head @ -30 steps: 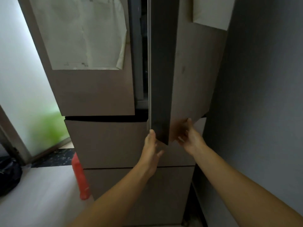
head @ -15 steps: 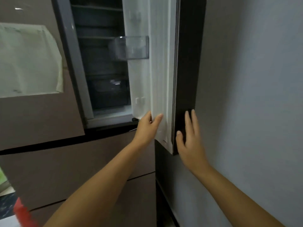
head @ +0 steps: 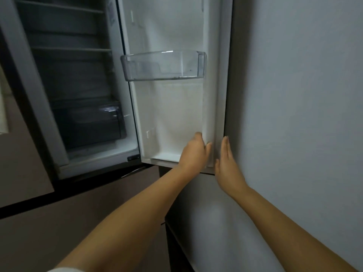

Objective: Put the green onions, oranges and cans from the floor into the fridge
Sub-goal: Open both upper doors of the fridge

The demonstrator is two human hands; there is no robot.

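since the earlier frame our fridge door [head: 176,107] swung wider; left hand [head: 193,152] grips its edge, right hand [head: 225,163] flat beside, probably touching. loading can start.

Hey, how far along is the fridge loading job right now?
Done: the right fridge door stands wide open. In hand: the left hand grips the door's lower edge while the right hand rests flat beside it. Left: everything else. The door bin looks empty, and no onions, oranges or cans are in view.
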